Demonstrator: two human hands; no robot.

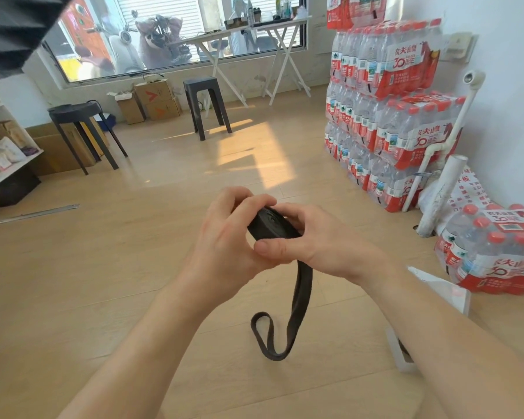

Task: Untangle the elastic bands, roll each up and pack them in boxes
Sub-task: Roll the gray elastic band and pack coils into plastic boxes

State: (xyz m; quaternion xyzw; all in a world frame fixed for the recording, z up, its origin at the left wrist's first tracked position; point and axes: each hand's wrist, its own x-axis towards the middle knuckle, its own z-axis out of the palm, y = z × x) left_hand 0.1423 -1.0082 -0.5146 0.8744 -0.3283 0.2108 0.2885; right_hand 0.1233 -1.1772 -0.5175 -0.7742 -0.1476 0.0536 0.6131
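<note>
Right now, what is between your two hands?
In the head view, the rolled-up part of the black elastic band sits between the left hand and right hand.

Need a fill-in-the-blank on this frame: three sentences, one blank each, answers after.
1. The left hand and the right hand both grip the rolled part of a ____ elastic band.
2. Below the hands, the band's loose tail hangs down and ends in a ____.
3. The packs of water bottles are stacked against the wall on the person's ____ side.

Missing words: black; loop; right
</note>
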